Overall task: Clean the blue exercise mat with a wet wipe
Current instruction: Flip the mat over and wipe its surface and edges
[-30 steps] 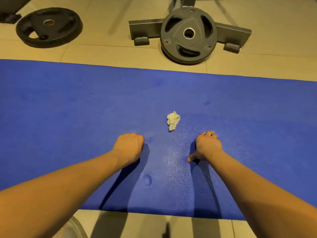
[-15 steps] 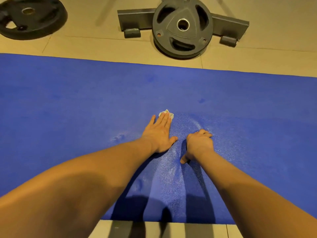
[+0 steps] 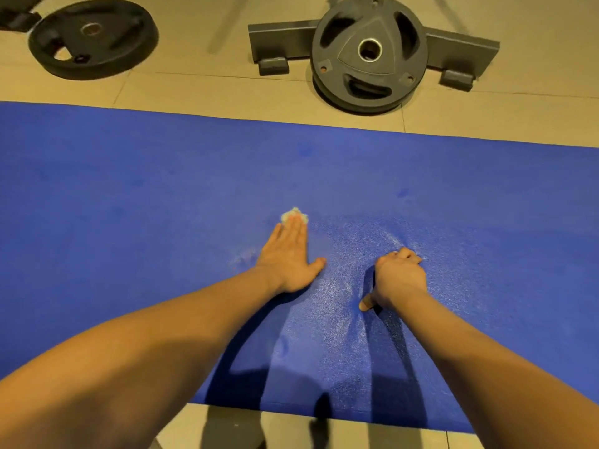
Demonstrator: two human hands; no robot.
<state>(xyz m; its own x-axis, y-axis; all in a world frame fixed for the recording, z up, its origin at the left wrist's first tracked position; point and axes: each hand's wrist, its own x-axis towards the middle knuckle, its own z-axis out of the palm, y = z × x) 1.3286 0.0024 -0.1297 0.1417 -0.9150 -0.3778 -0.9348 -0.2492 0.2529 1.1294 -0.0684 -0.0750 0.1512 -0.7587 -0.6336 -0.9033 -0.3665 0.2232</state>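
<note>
The wet wipe (image 3: pixel 294 214), a small crumpled whitish wad, lies on the blue exercise mat (image 3: pixel 129 222) about midway between its far and near edges. It is pinned under the fingertips of the left hand (image 3: pixel 288 260), and only its far end shows beyond them. That hand lies flat, palm down, with its fingers (image 3: pixel 296 228) straight and close together pointing toward the far edge and the thumb spread out to the side on the mat. The forearm runs back toward the near edge.

The right hand (image 3: pixel 397 280) rests on the mat well to the right of the wipe, a little nearer the near edge. Its fingers are curled into a fist that holds nothing visible, knuckles down on the mat, and its thumb (image 3: pixel 366 304) points back with the tip touching the mat. The mat between and around the two hands glistens with a wet sheen.

The mat lies on a tan tiled floor (image 3: pixel 210 85). Beyond its far edge a grey weight plate (image 3: pixel 369 53) with three grip slots leans against a grey steel base bar (image 3: pixel 460 50). A black weight plate (image 3: pixel 92 37) lies flat on the floor toward the far left corner.
</note>
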